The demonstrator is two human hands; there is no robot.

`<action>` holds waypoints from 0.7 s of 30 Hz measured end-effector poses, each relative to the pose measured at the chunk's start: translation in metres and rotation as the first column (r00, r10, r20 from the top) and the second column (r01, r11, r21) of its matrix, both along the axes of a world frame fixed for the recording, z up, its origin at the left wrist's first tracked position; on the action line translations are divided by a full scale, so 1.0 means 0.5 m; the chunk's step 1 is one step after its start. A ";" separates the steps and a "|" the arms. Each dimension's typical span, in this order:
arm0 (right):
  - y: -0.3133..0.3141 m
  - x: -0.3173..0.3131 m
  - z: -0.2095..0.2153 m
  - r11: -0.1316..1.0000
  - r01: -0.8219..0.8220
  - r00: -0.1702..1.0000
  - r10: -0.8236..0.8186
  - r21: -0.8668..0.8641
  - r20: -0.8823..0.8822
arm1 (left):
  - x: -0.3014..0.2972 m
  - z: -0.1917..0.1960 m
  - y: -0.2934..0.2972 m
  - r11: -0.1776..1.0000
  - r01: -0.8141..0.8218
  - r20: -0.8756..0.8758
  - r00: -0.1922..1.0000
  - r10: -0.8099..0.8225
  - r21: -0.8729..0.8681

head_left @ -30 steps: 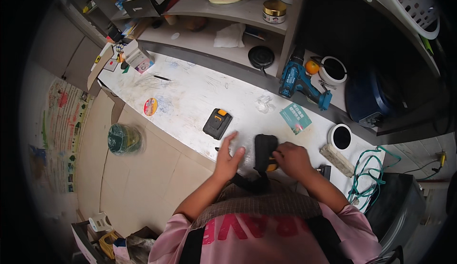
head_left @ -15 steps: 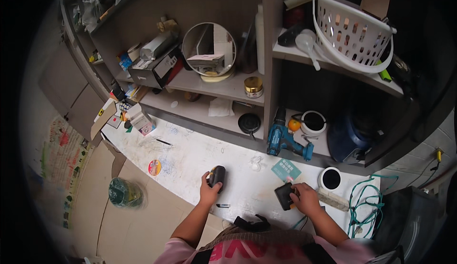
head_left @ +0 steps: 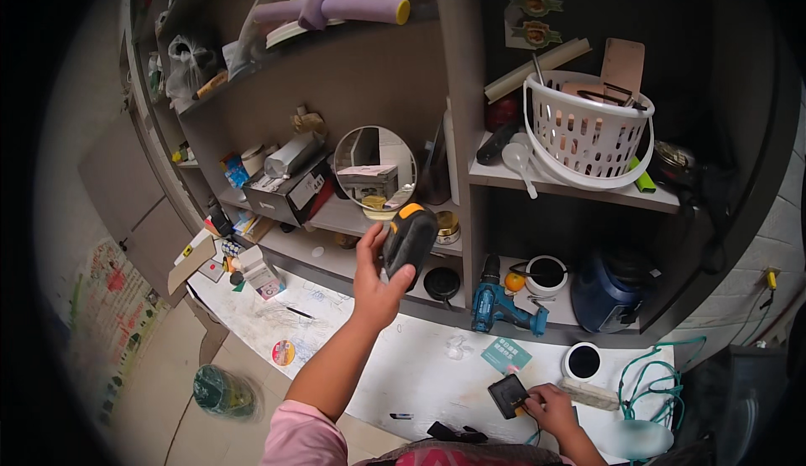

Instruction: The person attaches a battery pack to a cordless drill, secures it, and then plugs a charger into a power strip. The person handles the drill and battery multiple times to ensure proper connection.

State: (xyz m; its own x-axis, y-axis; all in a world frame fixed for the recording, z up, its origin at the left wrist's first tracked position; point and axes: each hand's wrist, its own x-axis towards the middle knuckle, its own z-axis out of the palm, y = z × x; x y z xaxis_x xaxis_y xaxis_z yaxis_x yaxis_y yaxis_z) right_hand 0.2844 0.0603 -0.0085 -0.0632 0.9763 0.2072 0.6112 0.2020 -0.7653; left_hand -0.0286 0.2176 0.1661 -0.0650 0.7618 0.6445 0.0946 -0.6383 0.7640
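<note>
My left hand is raised in front of the shelves, wrapped round a rounded black block with an orange patch; its exact kind does not show. Low at the right, my right hand grips the edge of a flat, square black box just above the white tabletop. Close to that box lies a teal card. A small cutter knife rests near the table's front edge.
On the lower shelf stand a teal cordless drill, an orange fruit and a blue jar. Higher up are a round mirror and a white basket. Green cable coils at right; a green bin stands left.
My left hand has lifted the black block from over the tabletop up to the shelf front. The view has tilted upward. My right hand still holds the black box near the table.
</note>
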 end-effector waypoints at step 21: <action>-0.080 0.002 -0.007 0.993 0.118 0.989 -0.117 -0.003 0.087 | 0.061 0.110 -0.123 0.595 0.276 -0.478 0.853 0.210 0.755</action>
